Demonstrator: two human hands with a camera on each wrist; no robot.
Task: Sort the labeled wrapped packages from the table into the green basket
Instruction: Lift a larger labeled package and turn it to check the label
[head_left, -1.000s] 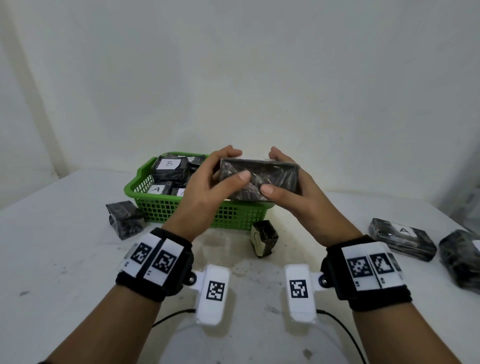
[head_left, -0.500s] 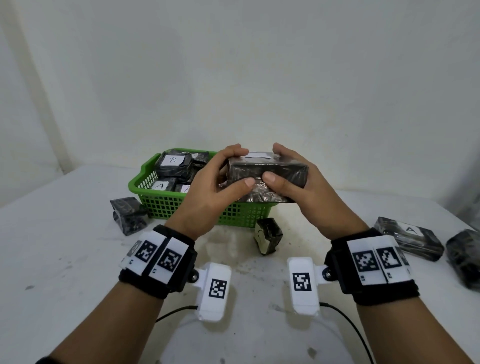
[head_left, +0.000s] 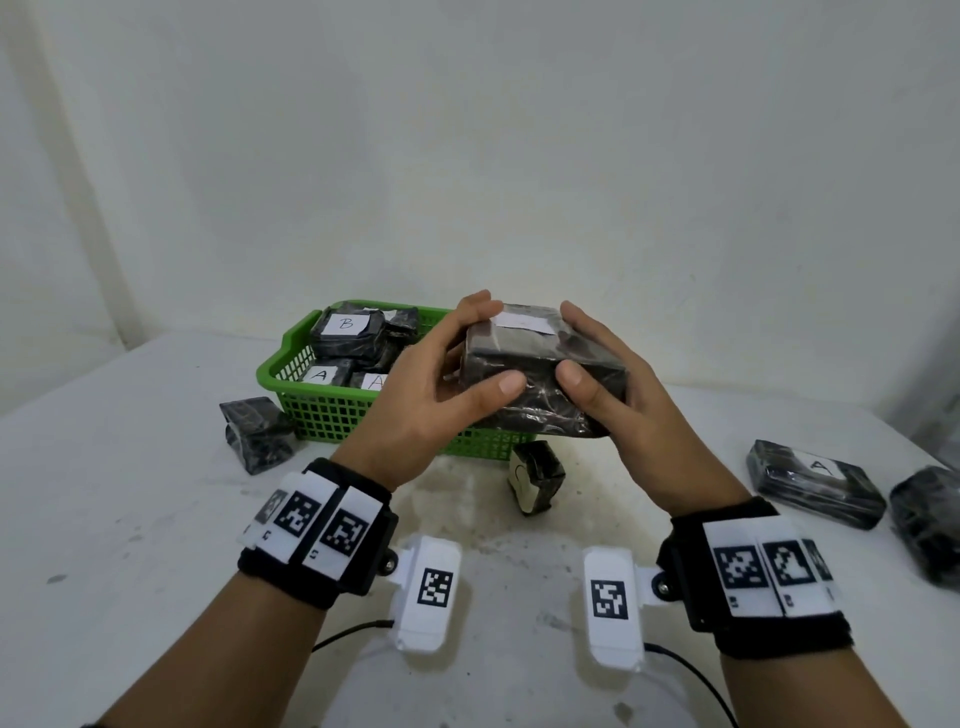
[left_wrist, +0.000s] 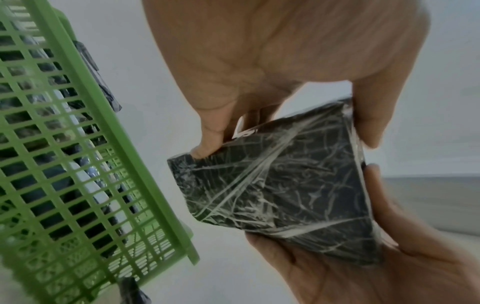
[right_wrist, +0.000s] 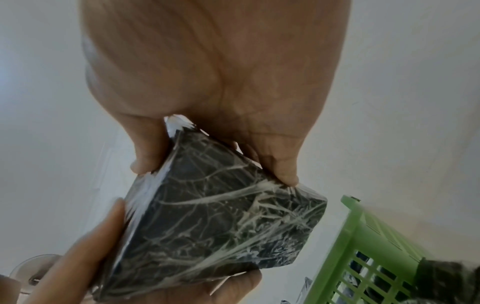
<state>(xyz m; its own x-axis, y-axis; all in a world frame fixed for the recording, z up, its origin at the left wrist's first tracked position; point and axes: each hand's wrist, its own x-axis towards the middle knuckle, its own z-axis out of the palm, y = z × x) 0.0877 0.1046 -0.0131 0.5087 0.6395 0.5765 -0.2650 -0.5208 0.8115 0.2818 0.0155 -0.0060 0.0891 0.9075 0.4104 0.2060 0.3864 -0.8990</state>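
Note:
Both hands hold one black plastic-wrapped package (head_left: 540, 374) in the air, just in front of the green basket (head_left: 332, 415). A white label on the package's top face shows no readable letter. My left hand (head_left: 441, 384) grips its left end, thumb on the near face and fingers over the top. My right hand (head_left: 608, 379) grips the right end the same way. The wrist views show the package (left_wrist: 280, 189) (right_wrist: 215, 226) pinched between thumbs and fingers. Inside the basket lie several wrapped packages labeled B (head_left: 345, 327) and A (head_left: 322, 374).
On the white table (head_left: 104, 519) lie an unlabeled dark package (head_left: 254, 434) left of the basket, a small package (head_left: 535, 475) standing in front of it, a package labeled A (head_left: 815, 480) at the right, and another dark one (head_left: 930, 530) at the right edge. A wall stands behind.
The two hands have turned the package so its white-labeled face now points up, and have lifted it slightly toward the basket.

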